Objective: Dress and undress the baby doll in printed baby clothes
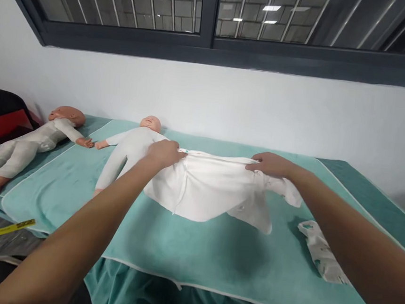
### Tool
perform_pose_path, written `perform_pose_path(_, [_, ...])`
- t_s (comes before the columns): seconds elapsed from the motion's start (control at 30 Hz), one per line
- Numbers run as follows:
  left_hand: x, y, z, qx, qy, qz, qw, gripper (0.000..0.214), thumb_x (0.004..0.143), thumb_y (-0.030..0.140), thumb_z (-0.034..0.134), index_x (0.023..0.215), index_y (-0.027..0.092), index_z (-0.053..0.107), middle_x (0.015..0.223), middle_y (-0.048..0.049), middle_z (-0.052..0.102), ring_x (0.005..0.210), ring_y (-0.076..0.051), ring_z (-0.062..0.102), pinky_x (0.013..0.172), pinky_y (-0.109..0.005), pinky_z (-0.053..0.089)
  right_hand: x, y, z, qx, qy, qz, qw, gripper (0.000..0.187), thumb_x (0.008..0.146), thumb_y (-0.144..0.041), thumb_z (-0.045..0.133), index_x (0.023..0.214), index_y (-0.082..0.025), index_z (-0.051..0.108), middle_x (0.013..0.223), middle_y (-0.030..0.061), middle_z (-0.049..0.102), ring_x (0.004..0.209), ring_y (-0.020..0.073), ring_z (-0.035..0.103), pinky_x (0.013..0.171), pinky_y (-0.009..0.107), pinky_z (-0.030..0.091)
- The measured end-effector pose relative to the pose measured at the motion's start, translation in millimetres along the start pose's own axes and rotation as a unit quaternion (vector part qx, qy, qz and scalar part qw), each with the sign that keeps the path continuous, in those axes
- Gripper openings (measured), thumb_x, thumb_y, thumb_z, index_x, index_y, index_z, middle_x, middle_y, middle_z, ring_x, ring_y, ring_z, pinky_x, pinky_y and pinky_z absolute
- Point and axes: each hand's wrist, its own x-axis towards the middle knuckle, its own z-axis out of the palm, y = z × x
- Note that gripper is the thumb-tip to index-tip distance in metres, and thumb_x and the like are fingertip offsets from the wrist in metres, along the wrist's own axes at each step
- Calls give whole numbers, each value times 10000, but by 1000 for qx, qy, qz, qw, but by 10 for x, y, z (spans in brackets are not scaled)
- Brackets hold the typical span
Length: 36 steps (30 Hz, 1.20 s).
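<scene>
A small white baby shirt (209, 190) hangs stretched sideways above the green cloth. My left hand (167, 154) pinches its upper edge at the left, close to a doll. At the right, my right hand (270, 164) grips the same edge, and a sleeve droops beside that wrist. A thin tie dangles down the front of the garment. Just left of my left hand lies a baby doll (132, 143) in a white suit, face up; my left arm and the shirt hide part of it.
Another white-clad doll (44, 136) lies farther left. A folded white diaper (321, 252) rests at the right, partly behind my right forearm. Green towelling (193, 260) covers the bed against the white wall. A black chair with something red (4, 127) stands at the left edge.
</scene>
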Motion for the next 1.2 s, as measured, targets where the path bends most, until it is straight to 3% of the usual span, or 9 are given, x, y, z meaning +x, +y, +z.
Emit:
perform_pose_path(0.2, [521, 170, 701, -18, 51, -36, 998, 361, 918, 406, 423, 1127, 180, 611, 1150, -161, 667, 1143, -326, 583, 931, -458, 458, 548, -39, 594, -68, 109, 73, 989, 394, 905, -310, 489, 1268, -177, 565, 1265, 163, 607, 1135, 310, 573, 905, 432, 452])
perform_pose_path(0.37, [718, 246, 909, -21, 116, -53, 992, 390, 897, 331, 488, 1226, 128, 540, 1296, -228, 550, 1262, -370, 468, 987, -559, 418, 691, -147, 753, -76, 141, 56, 986, 505, 874, -249, 525, 1362, -128, 474, 1400, 203, 489, 1274, 341, 458, 1010, 479, 390])
perform_pose_path(0.43, [620, 289, 1007, -20, 133, -22, 991, 452, 876, 274, 525, 1308, 146, 486, 1389, -202, 490, 1332, -338, 408, 1067, -545, 368, 622, -265, 887, -76, 147, 3, 986, 585, 851, -209, 542, 1419, -141, 420, 1509, 169, 385, 1371, 313, 357, 1101, 455, 313])
perform_pose_path(0.57, [160, 337, 1352, -26, 158, 152, 975, 479, 912, 230, 470, 1388, 186, 448, 1522, -123, 400, 1450, -285, 275, 1189, -510, 230, 318, -542, 1371, -41, 186, -170, 967, 512, 897, -190, 455, 1406, -140, 457, 1553, 115, 355, 1427, 249, 289, 1175, 394, 222])
perform_pose_path(0.73, [-436, 215, 1681, -47, 85, 170, 981, 504, 988, 430, 320, 1436, 228, 432, 1584, -96, 320, 1459, -311, 286, 1163, -560, 270, 37, -661, 1836, -14, 173, -110, 979, 518, 975, -352, 368, 1411, -88, 466, 1528, 169, 395, 1429, 299, 314, 1146, 464, 267])
perform_pose_path(0.9, [-751, -22, 1662, -105, 70, 212, 969, 492, 981, 437, 355, 1415, 233, 466, 1534, -91, 412, 1426, -269, 359, 1176, -520, 277, -139, -517, 1854, -24, 134, -161, 977, 530, 990, -417, 333, 1454, -182, 432, 1551, 111, 376, 1451, 276, 293, 1142, 486, 273])
perform_pose_path(1.03, [-661, -331, 1549, -201, 144, 78, 966, 384, 950, 323, 431, 1291, 222, 574, 1388, -67, 569, 1327, -192, 476, 1139, -355, 367, -414, -134, 1827, -5, 183, -162, 970, 541, 951, -497, 425, 1411, -217, 474, 1506, 101, 444, 1401, 276, 376, 1112, 456, 347])
perform_pose_path(1.1, [-507, -517, 1477, -212, 182, -29, 960, 406, 938, 258, 397, 1294, 147, 558, 1352, -136, 570, 1272, -223, 519, 1101, -372, 398, -581, 127, 1848, 0, 229, -140, 963, 535, 923, -534, 483, 1365, -234, 513, 1458, 102, 495, 1343, 292, 440, 1076, 465, 393])
perform_pose_path(1.2, [-248, -727, 1383, -209, 174, -108, 956, 398, 922, 285, 397, 1198, 91, 609, 1242, -198, 614, 1136, -278, 601, 997, -407, 460, -796, 463, 1897, -2, 267, -149, 952, 459, 913, -532, 522, 1262, -242, 591, 1347, 105, 584, 1247, 300, 519, 1018, 474, 443])
